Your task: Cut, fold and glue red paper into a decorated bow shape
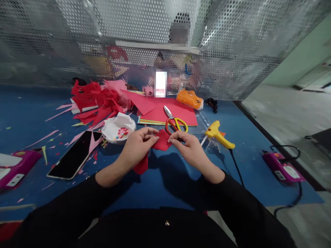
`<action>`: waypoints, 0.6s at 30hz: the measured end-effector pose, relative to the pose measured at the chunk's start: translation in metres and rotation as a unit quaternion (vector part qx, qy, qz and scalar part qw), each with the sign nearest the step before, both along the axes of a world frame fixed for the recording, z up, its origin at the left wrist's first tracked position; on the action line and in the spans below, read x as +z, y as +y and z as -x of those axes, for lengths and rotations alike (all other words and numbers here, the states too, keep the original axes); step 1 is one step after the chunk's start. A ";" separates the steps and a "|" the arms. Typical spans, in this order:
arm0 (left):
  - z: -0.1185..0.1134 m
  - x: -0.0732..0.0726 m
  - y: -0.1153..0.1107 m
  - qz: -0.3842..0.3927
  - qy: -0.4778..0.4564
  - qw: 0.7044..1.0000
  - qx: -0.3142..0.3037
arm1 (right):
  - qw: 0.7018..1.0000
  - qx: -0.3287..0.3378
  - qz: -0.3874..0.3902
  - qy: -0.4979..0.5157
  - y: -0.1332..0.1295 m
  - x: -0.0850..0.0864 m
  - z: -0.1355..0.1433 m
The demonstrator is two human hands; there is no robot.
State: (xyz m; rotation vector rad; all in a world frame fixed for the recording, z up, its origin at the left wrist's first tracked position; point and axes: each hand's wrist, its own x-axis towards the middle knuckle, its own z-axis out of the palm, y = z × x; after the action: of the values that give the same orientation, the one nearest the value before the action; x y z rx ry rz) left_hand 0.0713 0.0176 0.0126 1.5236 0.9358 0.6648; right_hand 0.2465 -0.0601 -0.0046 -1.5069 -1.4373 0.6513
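My left hand [138, 146] pinches the left side of a small red paper piece [163, 140] between thumb and fingers. At its right edge, my right hand [190, 148] has thumb and forefinger pressed together on a tiny pale bit that I cannot make out. Another red paper piece [141, 165] shows under my left wrist; whether the two are joined is hidden. Just beyond my hands lie scissors [176, 120] with one red and one yellow handle, their blades pointing away. A yellow glue gun [218, 135] rests right of my right hand.
Red paper sheets [178, 106] are stacked behind the scissors, near an orange packet [190, 99]. Red and pink scraps [103, 100] heap at the back left. A bowl [117, 129] lined with white paper, a phone [74, 156] and purple power strips [283, 167] also lie on the blue table.
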 end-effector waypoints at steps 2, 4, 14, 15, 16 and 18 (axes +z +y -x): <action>0.003 -0.004 0.001 0.020 -0.001 1.000 -0.010 | 1.000 -0.006 0.002 -0.005 -0.001 -0.001 0.003; 0.006 -0.007 0.002 0.018 -0.016 1.000 -0.010 | 1.000 -0.014 0.004 -0.006 -0.003 -0.001 0.005; 0.007 -0.013 -0.001 0.007 -0.026 0.999 -0.041 | 0.997 -0.023 -0.034 -0.064 -0.007 -0.007 0.005; 0.007 -0.013 -0.002 0.010 -0.024 0.999 -0.036 | 0.995 -0.021 -0.050 -0.084 -0.007 -0.008 0.005; 0.007 -0.014 -0.003 0.005 -0.019 0.999 -0.031 | 0.992 -0.021 -0.068 -0.108 -0.007 -0.008 0.005; 0.007 -0.014 -0.003 -0.016 0.004 0.999 -0.032 | 0.981 -0.027 -0.098 -0.166 -0.008 -0.008 0.006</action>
State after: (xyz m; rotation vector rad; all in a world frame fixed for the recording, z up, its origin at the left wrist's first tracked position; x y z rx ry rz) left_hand 0.0642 0.0141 -0.0018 1.5790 0.8813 0.6310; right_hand 0.2403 -0.0679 -0.0131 -1.5395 -1.6497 0.2215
